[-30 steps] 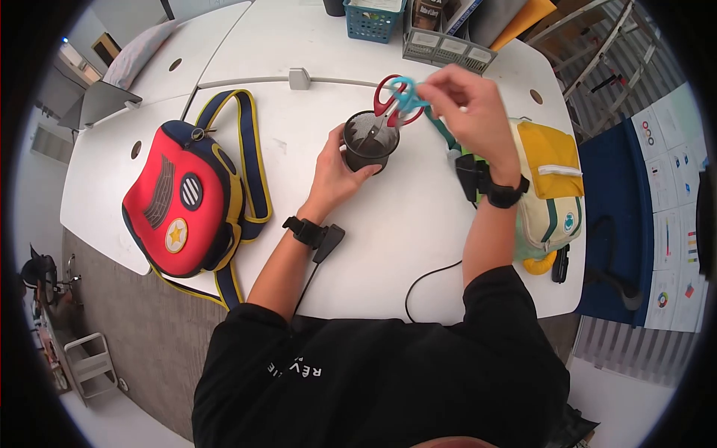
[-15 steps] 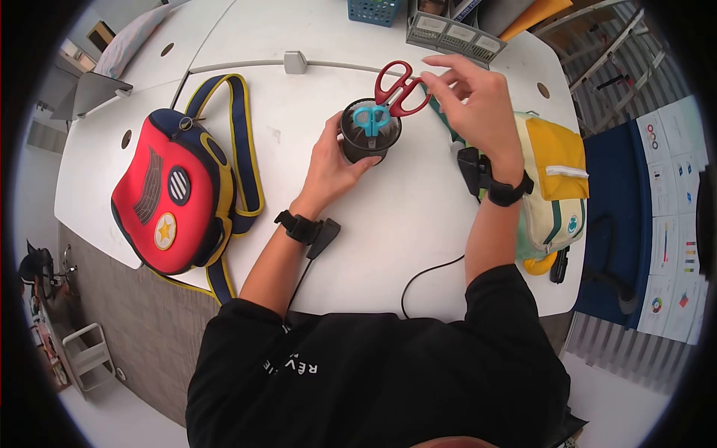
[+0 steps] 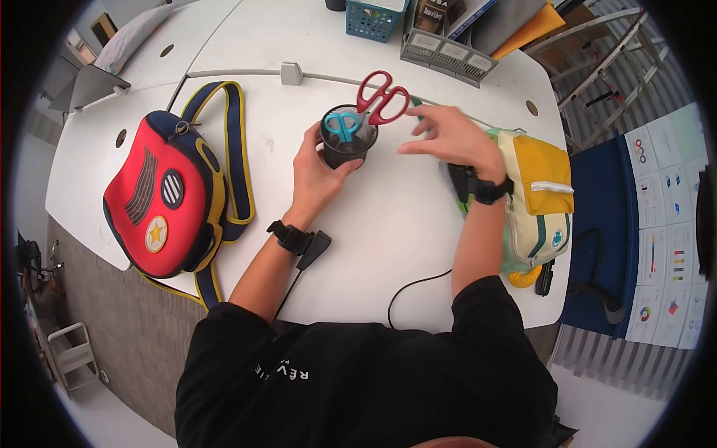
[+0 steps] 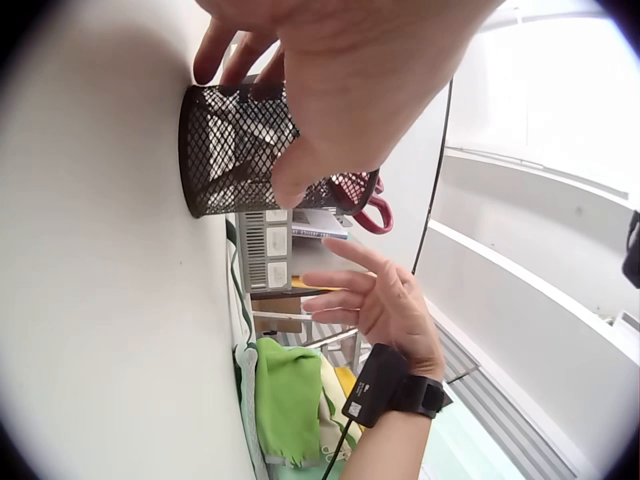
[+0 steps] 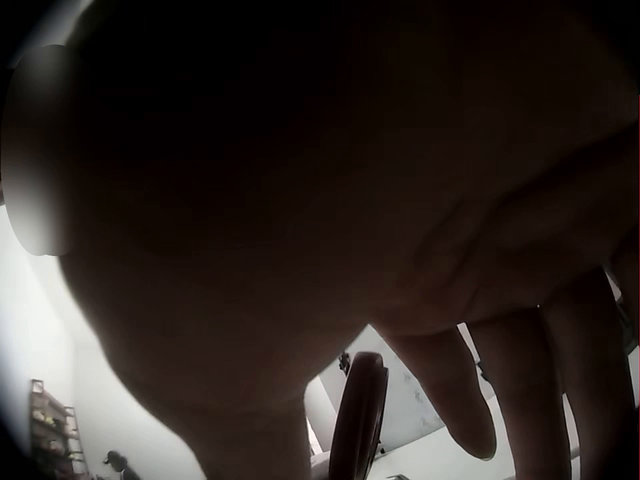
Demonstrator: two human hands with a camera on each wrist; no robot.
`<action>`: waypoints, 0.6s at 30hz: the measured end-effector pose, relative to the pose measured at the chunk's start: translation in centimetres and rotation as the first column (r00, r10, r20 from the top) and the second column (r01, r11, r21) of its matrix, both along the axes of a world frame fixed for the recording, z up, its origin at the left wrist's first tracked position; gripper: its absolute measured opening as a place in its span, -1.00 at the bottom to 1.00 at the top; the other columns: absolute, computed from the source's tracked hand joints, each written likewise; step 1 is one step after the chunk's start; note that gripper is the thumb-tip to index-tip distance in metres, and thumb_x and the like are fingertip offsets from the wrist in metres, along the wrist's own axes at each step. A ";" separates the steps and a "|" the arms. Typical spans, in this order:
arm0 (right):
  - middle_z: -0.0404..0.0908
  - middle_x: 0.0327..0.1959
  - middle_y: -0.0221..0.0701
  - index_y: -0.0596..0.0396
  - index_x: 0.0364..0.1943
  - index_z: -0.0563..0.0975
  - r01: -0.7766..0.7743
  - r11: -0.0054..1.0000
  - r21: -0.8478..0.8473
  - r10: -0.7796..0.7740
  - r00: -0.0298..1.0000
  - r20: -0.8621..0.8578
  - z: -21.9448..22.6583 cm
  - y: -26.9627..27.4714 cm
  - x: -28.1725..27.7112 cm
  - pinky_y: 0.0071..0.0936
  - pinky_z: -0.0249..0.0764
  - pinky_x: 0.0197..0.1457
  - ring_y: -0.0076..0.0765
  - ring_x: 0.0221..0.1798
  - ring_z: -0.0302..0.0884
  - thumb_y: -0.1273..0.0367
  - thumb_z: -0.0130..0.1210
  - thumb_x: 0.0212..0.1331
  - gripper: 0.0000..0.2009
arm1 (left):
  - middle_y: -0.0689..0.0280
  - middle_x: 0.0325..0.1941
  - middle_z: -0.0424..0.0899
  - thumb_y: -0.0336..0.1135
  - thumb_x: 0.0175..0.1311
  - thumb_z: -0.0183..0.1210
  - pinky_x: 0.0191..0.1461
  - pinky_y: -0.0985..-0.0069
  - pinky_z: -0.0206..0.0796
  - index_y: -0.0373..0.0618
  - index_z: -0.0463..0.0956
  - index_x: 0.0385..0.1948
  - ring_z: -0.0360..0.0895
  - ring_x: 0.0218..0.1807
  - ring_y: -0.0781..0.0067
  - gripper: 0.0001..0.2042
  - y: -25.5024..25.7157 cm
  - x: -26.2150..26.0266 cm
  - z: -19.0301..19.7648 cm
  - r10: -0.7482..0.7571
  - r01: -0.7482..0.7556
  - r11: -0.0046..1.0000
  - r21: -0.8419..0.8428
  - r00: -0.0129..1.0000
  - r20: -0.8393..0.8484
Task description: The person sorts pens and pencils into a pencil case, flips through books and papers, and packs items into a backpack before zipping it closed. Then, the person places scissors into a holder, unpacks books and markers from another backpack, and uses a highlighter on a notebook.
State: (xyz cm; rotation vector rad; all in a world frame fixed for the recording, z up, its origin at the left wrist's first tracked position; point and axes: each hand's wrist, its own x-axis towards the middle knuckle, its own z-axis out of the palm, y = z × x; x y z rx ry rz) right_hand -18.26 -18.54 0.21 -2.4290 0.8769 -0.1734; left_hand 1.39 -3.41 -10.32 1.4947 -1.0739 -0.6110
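A black mesh pen cup (image 3: 342,157) stands on the white table, and my left hand (image 3: 317,179) grips its side, thumb toward me and fingers around the far side. In the cup are small scissors with light-blue handles (image 3: 342,128) and larger scissors with dark-red handles (image 3: 382,97), which lean out over the rim to the right. My right hand (image 3: 452,140) hovers to the right of the red handles, fingers spread and holding nothing. The left wrist view shows the mesh wall of the cup (image 4: 235,150) with the palm of my right hand (image 4: 385,305) beyond it.
To the left lies a red and navy backpack (image 3: 168,194) with yellow-edged straps. A cream, yellow and green bag (image 3: 534,194) is beside my right forearm. At the back stand a blue basket (image 3: 371,22) and a grey file organizer (image 3: 448,56). A black cable (image 3: 411,285) crosses the table.
My right hand has let go of the blue scissors, which dropped into the cup, and has drawn back slightly with fingers spreading. My left hand keeps its hold on the cup.
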 end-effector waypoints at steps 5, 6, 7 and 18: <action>0.68 -0.20 0.02 0.33 0.11 0.47 -0.162 0.977 0.136 0.155 0.986 0.056 -4.8 0.0 4.1 -0.33 0.59 -0.10 -0.08 -0.18 0.70 -0.05 0.51 -0.22 -0.13 | 0.00 0.13 0.52 -0.43 -0.08 0.50 0.00 0.39 0.56 -0.26 0.26 0.23 0.58 0.13 0.14 -0.23 -0.4 0.2 -1.4 0.044 -0.035 0.993 -0.113 0.996 0.072; 0.68 -0.21 0.02 0.32 0.09 0.46 -0.201 0.971 0.128 0.200 0.980 0.020 -5.4 0.0 4.8 -0.33 0.59 -0.09 -0.08 -0.17 0.71 -0.05 0.53 -0.26 -0.13 | 0.03 0.13 0.48 -0.43 -0.08 0.49 -0.01 0.39 0.55 -0.25 0.26 0.24 0.56 0.12 0.13 -0.23 -0.5 0.3 -1.8 0.047 -0.034 0.995 -0.092 0.989 0.143; 0.67 -0.19 0.01 0.31 0.02 0.48 -0.190 0.974 0.124 0.181 0.980 0.079 -5.0 0.6 5.3 -0.34 0.60 -0.10 -0.08 -0.15 0.71 0.00 0.56 -0.32 -0.16 | 0.06 0.12 0.44 -0.44 -0.08 0.48 -0.02 0.38 0.54 -0.24 0.25 0.25 0.54 0.10 0.12 -0.23 -0.4 0.3 -1.7 0.049 -0.035 0.997 -0.071 0.976 0.211; 0.61 0.06 -0.14 0.22 0.29 0.30 -0.135 0.936 0.326 0.081 0.981 0.175 -5.2 -1.4 3.4 -0.30 0.53 0.16 -0.15 0.04 0.62 0.23 0.54 -0.25 -0.08 | 0.20 0.01 0.49 -0.47 0.00 0.41 -0.02 0.39 0.47 -0.18 0.28 0.27 0.54 -0.03 0.31 -0.29 -0.2 0.3 -2.4 -0.034 0.030 0.999 0.027 0.980 0.195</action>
